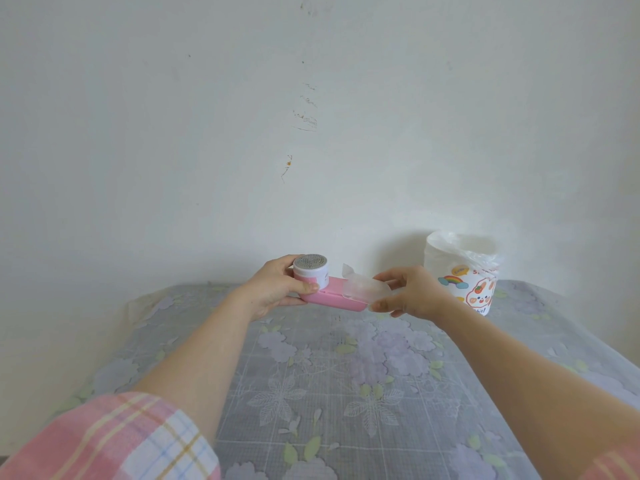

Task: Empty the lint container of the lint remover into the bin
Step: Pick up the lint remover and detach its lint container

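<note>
A pink plastic lint remover (pixel 332 296) with a white round head and a silver perforated shaving foil is held in the air above a table (pixel 311 393) covered with a grey cloth printed with pale purple flowers. The left hand (pixel 277 287) is wrapped around the head end of the lint remover, thumb pressed on the side of the white head and fingers curled behind and under it. The right hand (pixel 410 295) is clamped on the clear, frosted plastic lint container (pixel 363 289), thumb below and fingers above its outer end. The lint container sits at the tail end of the lint remover, partly lifted off the pink body, its inner edge tilted upward; whether it is fully separated cannot be told. To the right of the lint remover and a little further back, near the white wall (pixel 311 116), stands a small white bin (pixel 462 271) with a cartoon rabbit and rainbow print, lined with a thin translucent plastic bag. A pink plaid sleeve (pixel 104 441) covers the left upper arm.
</note>
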